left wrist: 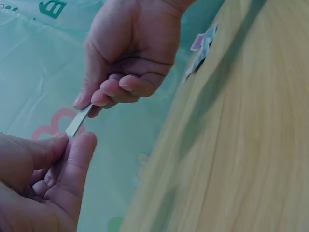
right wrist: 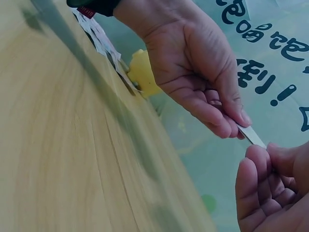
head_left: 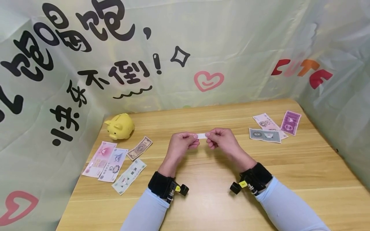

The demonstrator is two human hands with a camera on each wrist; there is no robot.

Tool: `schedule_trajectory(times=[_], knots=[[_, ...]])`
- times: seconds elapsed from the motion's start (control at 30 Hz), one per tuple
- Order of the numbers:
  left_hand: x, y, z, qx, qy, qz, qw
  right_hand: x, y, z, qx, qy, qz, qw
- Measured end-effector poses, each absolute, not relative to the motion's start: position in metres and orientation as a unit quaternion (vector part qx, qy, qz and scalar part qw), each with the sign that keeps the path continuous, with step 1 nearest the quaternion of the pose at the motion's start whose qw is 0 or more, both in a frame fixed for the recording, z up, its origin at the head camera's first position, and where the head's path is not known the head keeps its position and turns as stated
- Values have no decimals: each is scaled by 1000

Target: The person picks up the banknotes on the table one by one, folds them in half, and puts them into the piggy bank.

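A small white paper strip point(head_left: 201, 136) is stretched between my two hands above the middle of the wooden table. My left hand point(head_left: 182, 143) pinches its left end between thumb and fingers. At the other end, my right hand point(head_left: 222, 140) has the same kind of pinch. Both wrist views show the strip point(left wrist: 78, 121) almost edge-on, with only its middle part uncovered; the ends are hidden under the fingertips. The other fingers of each hand are curled in toward the palm.
Several play banknotes point(head_left: 115, 165) lie on the table's left side, in front of a yellow piggy bank point(head_left: 120, 126). Three more notes, including a purple one point(head_left: 290, 123), lie at the back right. A printed cloth wall point(head_left: 245, 48) stands behind the table point(head_left: 208, 205).
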State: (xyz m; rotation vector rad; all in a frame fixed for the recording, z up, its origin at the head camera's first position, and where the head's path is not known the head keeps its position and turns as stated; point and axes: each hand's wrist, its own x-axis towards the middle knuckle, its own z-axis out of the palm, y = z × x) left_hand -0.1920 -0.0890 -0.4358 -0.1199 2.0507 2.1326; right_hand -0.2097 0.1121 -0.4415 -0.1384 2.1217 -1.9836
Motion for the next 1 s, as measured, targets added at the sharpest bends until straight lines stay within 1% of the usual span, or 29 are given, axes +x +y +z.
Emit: schedule_trajectory(times=[0.1, 0.2, 0.57, 0.83, 0.93, 1.0], knots=[[-192, -89, -436, -36, 700, 710, 75, -209, 112, -440, -54, 726, -677, 110], [-192, -88, -436, -33, 699, 711, 71, -208, 111, -439, -57, 727, -676, 107], [-195, -89, -436, -40, 672, 735, 78, -204, 105, -443, -41, 692, -713, 106], [-195, -85, -438, -12, 677, 730, 93, -202, 101, -442, -15, 645, -760, 77], [-197, -87, -441, 0, 719, 691, 74, -203, 103, -441, -1, 631, -773, 60], [-200, -93, -440, 12, 770, 637, 37, -204, 105, -440, 9, 631, -775, 48]])
